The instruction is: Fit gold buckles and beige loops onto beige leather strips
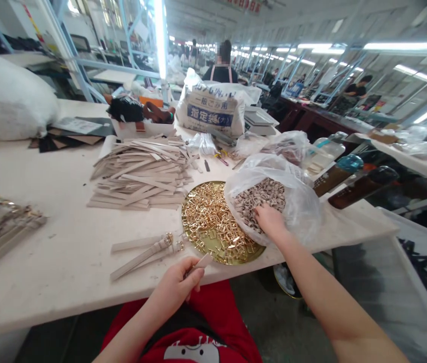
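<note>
Along the white work table (39, 282), a bundle of cream leather strips (138, 176) lies loosely stacked, and two buckled straps (145, 254) rest just beside the person's left hand (175, 285), whose fingers (187, 282) curl together, pinching a short cream strap (203, 261) against the thumb. Further right, a round brass tray (185, 222) heaped with gold buckles (209, 227) touches a clear plastic bag (304, 212) of small ringed loops (262, 199). The right hand (270, 222) sits at the bag's mouth, fingers pressed together among the loops; whether they grip any, I cannot tell. The tray's low rim and the bag's slack mouth could let a careless nudge spill pieces across the table.
</note>
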`<state>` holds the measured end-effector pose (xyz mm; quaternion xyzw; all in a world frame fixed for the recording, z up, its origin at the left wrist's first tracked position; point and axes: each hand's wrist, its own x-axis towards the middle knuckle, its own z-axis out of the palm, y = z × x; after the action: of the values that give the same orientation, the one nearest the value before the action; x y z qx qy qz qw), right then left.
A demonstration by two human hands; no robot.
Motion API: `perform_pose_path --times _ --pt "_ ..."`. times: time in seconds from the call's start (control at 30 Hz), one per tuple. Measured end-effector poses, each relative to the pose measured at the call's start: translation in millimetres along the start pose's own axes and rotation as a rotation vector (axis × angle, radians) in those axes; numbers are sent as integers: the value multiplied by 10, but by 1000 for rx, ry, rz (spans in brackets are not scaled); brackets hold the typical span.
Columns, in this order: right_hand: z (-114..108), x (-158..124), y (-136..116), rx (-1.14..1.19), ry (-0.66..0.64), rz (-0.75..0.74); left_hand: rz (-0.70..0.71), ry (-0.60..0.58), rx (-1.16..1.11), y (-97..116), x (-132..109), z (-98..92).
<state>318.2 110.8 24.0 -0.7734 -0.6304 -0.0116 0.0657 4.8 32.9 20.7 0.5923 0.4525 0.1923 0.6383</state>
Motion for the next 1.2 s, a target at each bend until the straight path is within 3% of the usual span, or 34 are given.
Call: perform_pose_path --times 0.1,0.2,0.33,0.43,0.7,1.0,1.2 --pt "-38 -36 -38 3 32 -18 -12 10 7 17 -13 -2" --pt "-144 -280 -277 385 4 -53 24 75 33 89 3 9" --pt "-216 -768 -791 1160 -481 -55 111 157 78 179 65 51" --pt "-165 -1030 -1074 1408 -559 3 141 185 115 182 61 56" --pt "35 -1120 -1205 1461 -504 101 136 239 132 130 -62 -26" --pt "89 -1222 -1297 1449 -543 94 75 90 300 117 -67 -39" --pt "158 -1275 -1339 1440 -523 167 156 110 98 50 -101 -19"
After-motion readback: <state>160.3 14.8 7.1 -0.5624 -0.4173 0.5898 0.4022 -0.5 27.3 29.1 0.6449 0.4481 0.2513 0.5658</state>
